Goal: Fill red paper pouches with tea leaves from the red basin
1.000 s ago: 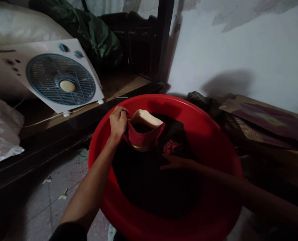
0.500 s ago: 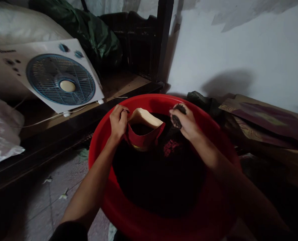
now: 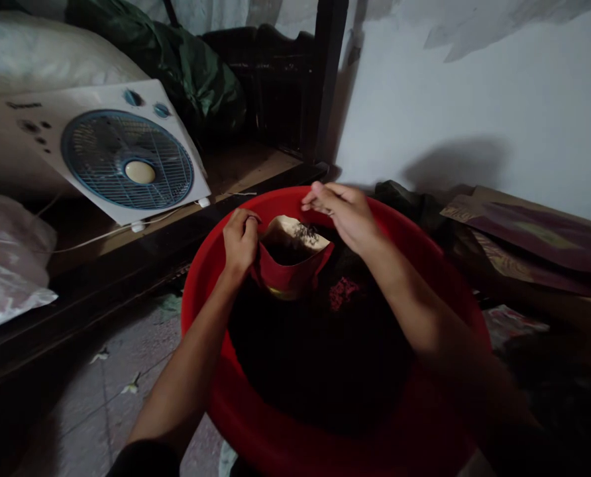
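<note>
My left hand (image 3: 240, 240) pinches the near-left edge of the pouch (image 3: 291, 265), fingers curled tight on the rim so its mouth stays spread. The pouch is red outside, pale inside, and stands upright in the basin (image 3: 439, 278), at about 11 o'clock from the basin's middle. Its open mouth faces up and slightly toward 1 o'clock.

My right hand (image 3: 346, 213) hangs over the pouch's mouth, at 2 o'clock from my left hand, palm down. Its fingers are loosely spread and bent, gripping nothing that I can make out. Dark crumbs (image 3: 305, 232) lie on the pale inner wall just under those fingertips. I cannot tell whether any bits cling to my palm.

The basin is red, round and wide, and a dark loose heap (image 3: 315, 358) fills most of it. The pouch's foot sinks into that heap. A small pinkish patch (image 3: 342, 293) shows on the heap at 4 o'clock from the pouch, just beside it.

A white box fan (image 3: 121, 154) leans on a wooden ledge (image 3: 246, 173) at 10 o'clock from the basin, well apart from my hands. A pale bag (image 3: 12, 265) lies at 9 o'clock. Flat cartons (image 3: 529, 238) lie against the wall at 3 o'clock.
</note>
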